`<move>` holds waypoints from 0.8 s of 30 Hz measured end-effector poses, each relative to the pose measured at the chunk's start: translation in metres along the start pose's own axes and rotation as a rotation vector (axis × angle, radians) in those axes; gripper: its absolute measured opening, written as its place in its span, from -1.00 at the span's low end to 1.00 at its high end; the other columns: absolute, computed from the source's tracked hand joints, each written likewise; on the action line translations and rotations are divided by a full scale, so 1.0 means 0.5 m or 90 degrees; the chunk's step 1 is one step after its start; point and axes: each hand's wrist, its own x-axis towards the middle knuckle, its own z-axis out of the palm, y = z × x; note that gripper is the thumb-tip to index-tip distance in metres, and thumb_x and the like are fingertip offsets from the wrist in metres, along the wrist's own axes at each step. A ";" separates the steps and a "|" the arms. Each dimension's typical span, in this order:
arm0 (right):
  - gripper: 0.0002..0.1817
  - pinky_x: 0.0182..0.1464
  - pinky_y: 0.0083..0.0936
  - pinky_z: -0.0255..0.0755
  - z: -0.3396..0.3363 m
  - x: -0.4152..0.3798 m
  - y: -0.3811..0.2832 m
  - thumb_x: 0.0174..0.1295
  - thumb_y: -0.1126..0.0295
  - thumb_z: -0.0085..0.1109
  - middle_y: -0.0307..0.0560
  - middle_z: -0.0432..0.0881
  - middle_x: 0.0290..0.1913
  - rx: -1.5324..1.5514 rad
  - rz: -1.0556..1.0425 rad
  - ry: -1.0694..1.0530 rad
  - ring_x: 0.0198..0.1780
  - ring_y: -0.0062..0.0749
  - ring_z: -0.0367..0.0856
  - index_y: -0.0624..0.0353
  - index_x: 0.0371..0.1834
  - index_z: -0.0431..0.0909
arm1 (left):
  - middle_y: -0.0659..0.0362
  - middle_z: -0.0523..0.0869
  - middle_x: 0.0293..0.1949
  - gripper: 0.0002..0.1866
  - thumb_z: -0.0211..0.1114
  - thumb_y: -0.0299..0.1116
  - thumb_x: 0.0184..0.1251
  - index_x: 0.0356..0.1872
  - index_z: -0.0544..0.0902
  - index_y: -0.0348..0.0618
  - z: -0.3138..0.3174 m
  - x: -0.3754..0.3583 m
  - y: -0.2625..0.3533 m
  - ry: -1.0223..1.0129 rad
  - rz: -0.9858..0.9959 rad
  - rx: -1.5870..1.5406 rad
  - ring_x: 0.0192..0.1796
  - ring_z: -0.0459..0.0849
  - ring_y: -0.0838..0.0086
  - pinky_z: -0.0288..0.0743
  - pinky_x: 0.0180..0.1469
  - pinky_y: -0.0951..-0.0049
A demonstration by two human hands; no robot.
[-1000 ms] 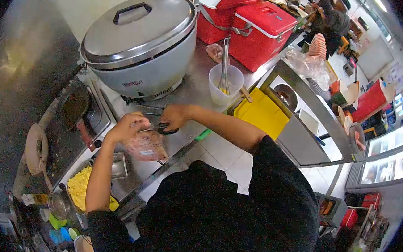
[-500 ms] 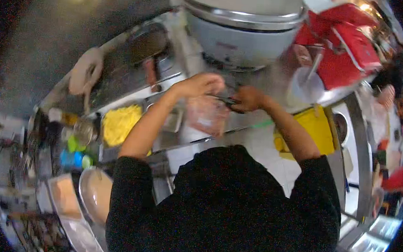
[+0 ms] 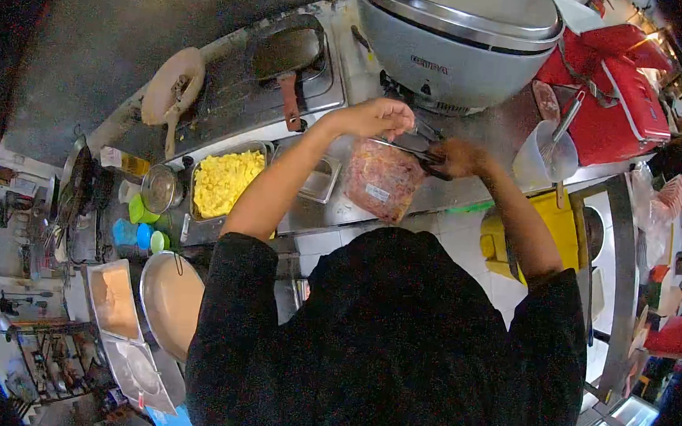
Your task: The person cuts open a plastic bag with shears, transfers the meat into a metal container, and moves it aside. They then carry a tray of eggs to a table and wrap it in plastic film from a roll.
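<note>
My right hand (image 3: 459,157) grips the dark handles of a pair of scissors (image 3: 435,161). A thin blade points left across the top edge of a clear plastic packet of pinkish meat (image 3: 384,176), which has a white label and lies on the metal counter. My left hand (image 3: 382,120) is just above that edge, fingers curled in. Whether it pinches the packet's plastic is too small to make out. A shallow metal pan (image 3: 319,181) is left of the packet, partly behind my left forearm.
A large rice cooker (image 3: 448,69) stands behind my hands. Leftward are a tray of yellow scrambled egg (image 3: 226,180) and a stove with a frying pan (image 3: 288,53). To the right are a jug with a whisk (image 3: 544,155), a red bag (image 3: 618,107) and a yellow container (image 3: 546,229).
The view has shifted and become sharper, so things appear farther right and lower. Both hands stay at the packet's top edge, and the scissors remain in my right hand.
</note>
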 end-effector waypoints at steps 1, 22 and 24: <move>-0.59 -0.34 -0.07 0.40 0.008 0.007 0.006 0.13 0.02 0.20 0.19 0.58 -0.50 0.013 -0.007 -0.006 -0.42 0.15 0.57 0.21 -0.46 0.50 | 0.37 0.52 -0.35 -0.79 0.06 -0.22 0.56 -0.12 0.51 -0.15 0.000 0.001 -0.004 -0.001 0.002 -0.001 -0.34 0.45 0.69 0.40 -0.24 0.60; -0.59 -0.31 -0.04 0.44 0.044 0.120 0.076 0.02 0.00 0.22 0.19 0.57 -0.53 -0.076 -0.137 -0.018 -0.44 0.12 0.57 0.19 -0.47 0.58 | 0.32 0.55 -0.28 -0.79 0.07 -0.27 0.55 -0.04 0.51 -0.20 -0.006 0.030 -0.017 -0.033 -0.012 -0.053 -0.24 0.52 0.66 0.47 -0.11 0.56; -0.56 -0.30 -0.02 0.46 0.109 0.137 0.126 0.05 -0.06 0.20 0.19 0.58 -0.51 -0.088 -0.165 0.027 -0.42 0.16 0.58 0.17 -0.45 0.59 | 0.32 0.57 -0.24 -0.78 0.08 -0.26 0.55 -0.03 0.52 -0.21 0.000 0.024 -0.021 -0.030 -0.015 -0.075 -0.19 0.53 0.67 0.47 -0.08 0.56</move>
